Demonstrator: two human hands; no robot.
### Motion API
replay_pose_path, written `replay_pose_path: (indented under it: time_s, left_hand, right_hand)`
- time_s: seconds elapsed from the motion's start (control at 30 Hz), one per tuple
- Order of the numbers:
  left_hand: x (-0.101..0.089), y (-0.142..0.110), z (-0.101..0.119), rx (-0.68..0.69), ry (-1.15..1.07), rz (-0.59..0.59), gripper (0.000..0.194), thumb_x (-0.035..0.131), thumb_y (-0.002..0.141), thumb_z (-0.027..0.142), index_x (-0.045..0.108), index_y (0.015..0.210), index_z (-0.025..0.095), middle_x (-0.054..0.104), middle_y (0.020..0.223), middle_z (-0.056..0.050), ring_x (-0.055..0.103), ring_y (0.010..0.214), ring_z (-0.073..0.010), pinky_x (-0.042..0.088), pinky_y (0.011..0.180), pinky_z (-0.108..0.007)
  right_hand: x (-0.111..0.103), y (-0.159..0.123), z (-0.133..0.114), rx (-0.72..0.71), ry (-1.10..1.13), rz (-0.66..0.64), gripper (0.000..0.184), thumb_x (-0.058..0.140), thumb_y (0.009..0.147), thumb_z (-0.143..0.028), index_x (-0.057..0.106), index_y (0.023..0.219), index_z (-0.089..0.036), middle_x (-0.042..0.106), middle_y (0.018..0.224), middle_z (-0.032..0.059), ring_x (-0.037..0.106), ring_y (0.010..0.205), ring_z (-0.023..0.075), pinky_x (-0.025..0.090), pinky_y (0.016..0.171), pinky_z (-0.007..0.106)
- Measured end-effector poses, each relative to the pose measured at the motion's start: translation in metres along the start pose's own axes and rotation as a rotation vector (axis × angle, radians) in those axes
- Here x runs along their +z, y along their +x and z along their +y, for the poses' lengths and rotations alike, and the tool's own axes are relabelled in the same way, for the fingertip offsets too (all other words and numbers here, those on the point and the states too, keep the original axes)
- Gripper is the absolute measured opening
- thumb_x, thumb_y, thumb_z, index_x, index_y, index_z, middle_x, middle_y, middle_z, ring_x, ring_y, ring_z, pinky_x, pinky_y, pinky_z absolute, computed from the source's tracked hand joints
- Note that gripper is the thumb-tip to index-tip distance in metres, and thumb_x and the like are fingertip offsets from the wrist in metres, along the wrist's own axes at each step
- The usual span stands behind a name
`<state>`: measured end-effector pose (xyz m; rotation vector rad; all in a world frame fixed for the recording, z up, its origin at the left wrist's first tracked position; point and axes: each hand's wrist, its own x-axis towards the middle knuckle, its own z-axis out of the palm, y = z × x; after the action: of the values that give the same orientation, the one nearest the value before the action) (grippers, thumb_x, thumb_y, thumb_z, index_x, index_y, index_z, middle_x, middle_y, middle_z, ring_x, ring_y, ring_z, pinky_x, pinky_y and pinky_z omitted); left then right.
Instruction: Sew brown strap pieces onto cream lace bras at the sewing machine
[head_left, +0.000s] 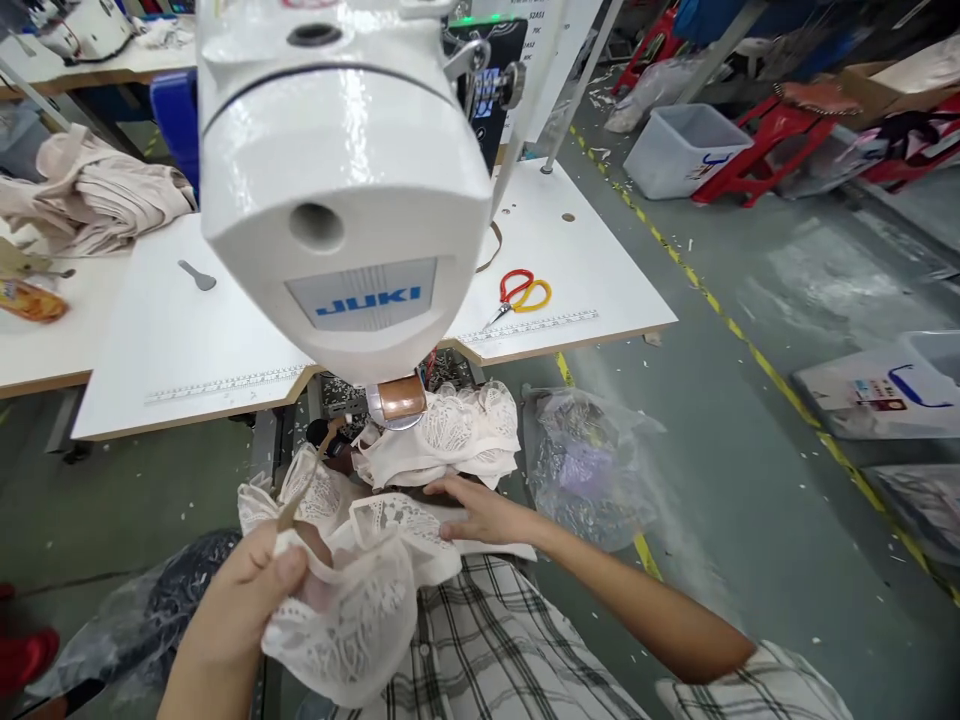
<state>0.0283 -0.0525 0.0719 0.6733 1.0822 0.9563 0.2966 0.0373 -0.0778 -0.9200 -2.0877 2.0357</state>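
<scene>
Pinched between the thumb and fingers of my left hand is a white lace bra. A thin beige strap rises from that grip. My right hand lies at the far edge of the same bra, fingers and thumb apart, its fingertips partly hidden among the fabric. More white lace bras sit just beyond it, below the head of a white JUKI sewing machine. The machine's needle area is mostly hidden behind its head.
On the white table are scissors with red and yellow handles, and a grey spoon-shaped tool. Folded beige fabric is piled at the left. A clear plastic bag hangs or lies at the right; plastic bins stand on the floor.
</scene>
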Motion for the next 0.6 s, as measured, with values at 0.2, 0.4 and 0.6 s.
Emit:
replay_pose_path:
  time_s: [0.2, 0.4, 0.6]
  left_hand:
    - [-0.018, -0.01, 0.008, 0.089, 0.067, 0.103, 0.044, 0.063, 0.08, 0.053, 0.062, 0.054, 0.018, 0.055, 0.048, -0.003, 0.05, 0.043, -0.0155, 0.04, 0.046, -0.027]
    - [-0.061, 0.033, 0.012, -0.095, 0.917, 0.69, 0.04, 0.061, 0.08, 0.055, 0.069, 0.097, 0.019, 0.069, 0.09, -0.01, 0.063, 0.081, -0.0296, 0.049, 0.07, -0.04]
    - [0.005, 0.079, -0.047, 0.109, 0.51, 0.039, 0.052, 0.048, 0.089, 0.057, 0.064, 0.117, 0.017, 0.066, 0.112, -0.012, 0.058, 0.104, -0.0273, 0.045, 0.092, -0.037]
  right_hand:
    - [0.014, 0.028, 0.001, 0.027, 0.365, -0.358, 0.05, 0.068, 0.074, -0.062, 0.067, 0.087, -0.014, 0.061, 0.078, 0.0012, 0.053, 0.068, 0.0115, 0.042, 0.063, 0.024]
    - [0.002, -0.01, -0.036, -0.166, 0.596, 0.102, 0.047, 0.056, 0.085, -0.062, 0.065, 0.088, -0.017, 0.061, 0.094, 0.0054, 0.057, 0.083, 0.0145, 0.046, 0.075, 0.028]
    - [-0.002, -0.023, -0.093, -0.455, 0.32, 0.207, 0.032, 0.054, 0.093, -0.042, 0.069, 0.088, -0.015, 0.066, 0.101, 0.0073, 0.062, 0.093, 0.0154, 0.047, 0.082, 0.027]
